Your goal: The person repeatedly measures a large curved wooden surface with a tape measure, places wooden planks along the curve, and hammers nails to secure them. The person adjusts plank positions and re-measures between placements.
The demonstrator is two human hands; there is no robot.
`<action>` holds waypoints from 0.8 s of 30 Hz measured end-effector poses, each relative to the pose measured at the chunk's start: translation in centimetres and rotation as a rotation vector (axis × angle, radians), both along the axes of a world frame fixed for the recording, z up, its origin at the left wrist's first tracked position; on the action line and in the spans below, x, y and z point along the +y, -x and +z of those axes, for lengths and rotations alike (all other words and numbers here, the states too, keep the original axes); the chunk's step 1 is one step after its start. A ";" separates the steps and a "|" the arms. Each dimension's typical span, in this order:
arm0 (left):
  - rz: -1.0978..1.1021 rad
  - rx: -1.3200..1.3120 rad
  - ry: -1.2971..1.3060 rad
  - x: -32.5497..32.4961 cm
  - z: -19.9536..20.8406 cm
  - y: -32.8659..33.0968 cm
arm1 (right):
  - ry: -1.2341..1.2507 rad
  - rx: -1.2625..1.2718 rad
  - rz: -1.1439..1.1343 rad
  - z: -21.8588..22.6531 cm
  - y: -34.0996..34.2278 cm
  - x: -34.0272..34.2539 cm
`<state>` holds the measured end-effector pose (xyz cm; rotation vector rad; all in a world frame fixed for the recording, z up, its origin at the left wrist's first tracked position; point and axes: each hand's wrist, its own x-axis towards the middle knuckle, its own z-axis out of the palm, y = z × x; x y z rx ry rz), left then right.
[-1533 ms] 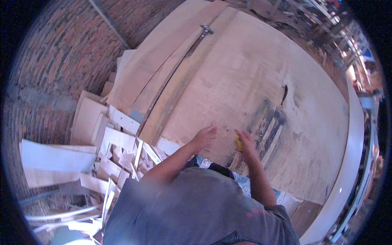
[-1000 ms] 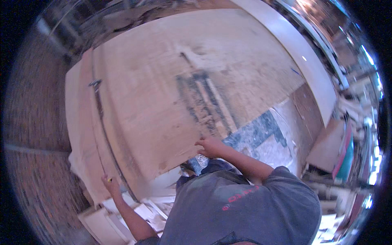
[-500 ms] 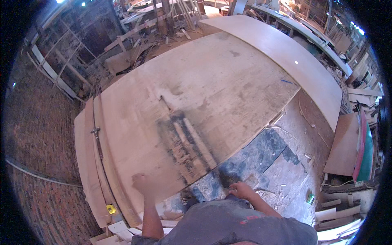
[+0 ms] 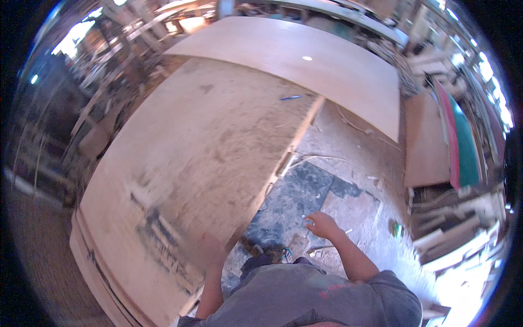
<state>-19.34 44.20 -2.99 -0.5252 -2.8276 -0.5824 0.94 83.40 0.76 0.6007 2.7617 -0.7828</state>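
Note:
My left hand [image 4: 210, 248] hangs over the near edge of a big wooden board [image 4: 218, 131], smeared by motion, so its fingers cannot be read. Off the board's right side, above the grey floor, my right hand [image 4: 322, 224] is closed in a pinch, with a small pale bit at its fingertips that I cannot make out. Dark-stained grooves [image 4: 163, 231] mark the board left of my left hand. A blue pen [image 4: 291, 98] lies near the board's far right corner.
A paler sheet [image 4: 305, 46] overlaps the board's far end. Leaning panels [image 4: 430, 141], one edged pink and green, stand at the right above stacked wood offcuts [image 4: 444, 240]. A dark slab [image 4: 291, 191] covers part of the floor, with a thin strip [image 4: 327, 157] beyond it.
The view has swung to the right, so the board sits further left. My right hand has risen and reaches further forward; my left hand has come nearer the board's right edge.

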 end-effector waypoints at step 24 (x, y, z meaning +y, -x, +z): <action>-0.089 -0.458 0.378 33.7 7.9 14.1 | -0.121 0.276 -0.227 -2.8 22.7 32.9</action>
